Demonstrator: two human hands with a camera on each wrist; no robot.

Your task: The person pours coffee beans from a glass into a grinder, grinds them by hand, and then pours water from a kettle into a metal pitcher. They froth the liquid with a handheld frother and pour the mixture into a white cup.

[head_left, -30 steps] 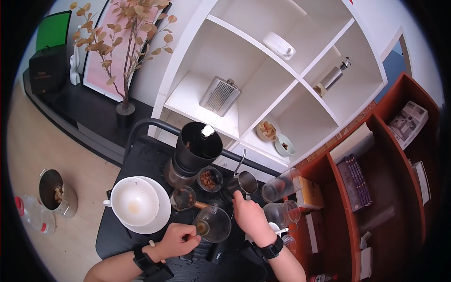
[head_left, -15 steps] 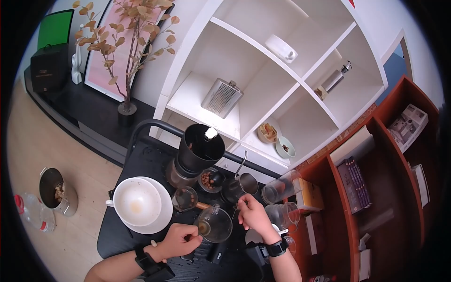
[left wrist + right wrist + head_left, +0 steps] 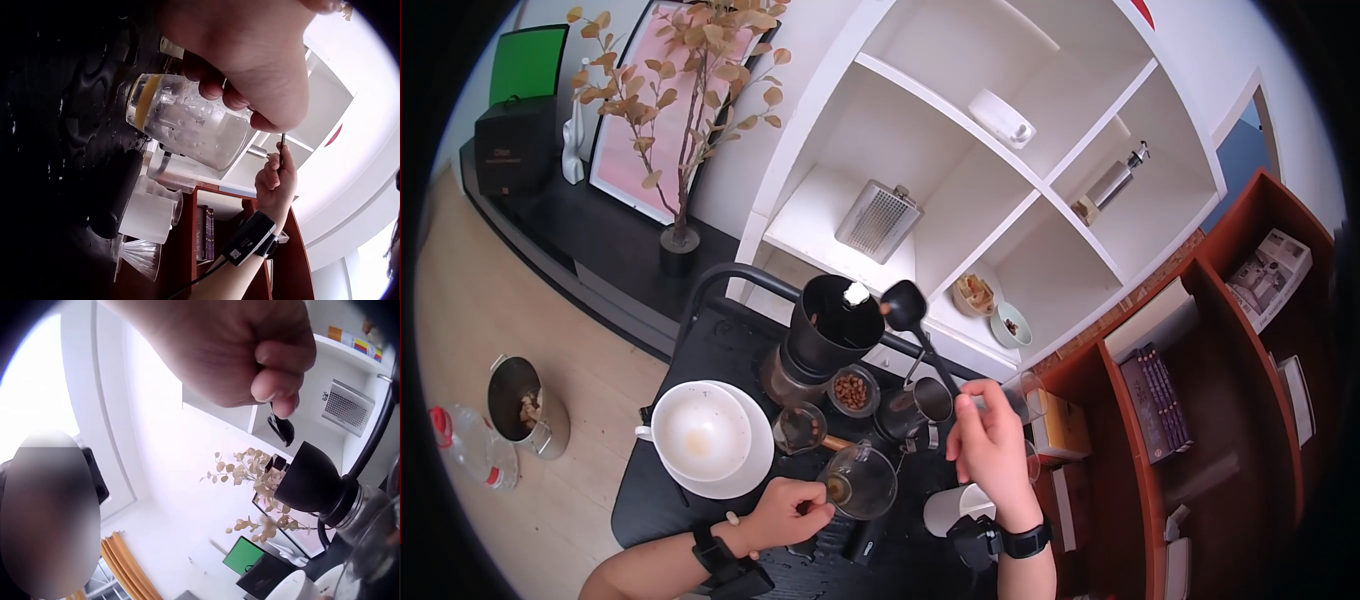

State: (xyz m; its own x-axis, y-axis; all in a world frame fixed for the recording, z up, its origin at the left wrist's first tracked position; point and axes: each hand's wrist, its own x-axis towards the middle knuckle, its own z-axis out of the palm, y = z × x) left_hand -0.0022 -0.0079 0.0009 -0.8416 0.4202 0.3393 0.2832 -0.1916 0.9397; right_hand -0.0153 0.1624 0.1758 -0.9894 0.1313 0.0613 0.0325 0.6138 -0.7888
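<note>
My right hand (image 3: 992,440) holds a black scoop (image 3: 903,305) by its long handle, its bowl raised beside the black hopper (image 3: 808,335) of a grinder. A bit of brown shows at the scoop's edge. Below it, a small glass bowl (image 3: 852,391) contains brown bean-like pieces. My left hand (image 3: 782,517) stays low with loosely curled fingers and nothing visible in them. Close to its knuckles stands a clear glass jug (image 3: 870,483) with a little brown at its base. In the left wrist view, the fingers overlap that jug (image 3: 194,122).
Beside the hopper are a white cup (image 3: 700,425) on a saucer (image 3: 755,465), a small glass pot with a wooden handle (image 3: 800,428) and a metal gooseneck kettle (image 3: 915,405). A white cup (image 3: 945,512) stands near the right wrist. The black tray's rail (image 3: 745,272) runs along the back.
My right hand has lifted the scoop out of the glass bowl of brown pieces and brought it up beside the hopper. The left hand has kept its place by the jug.
</note>
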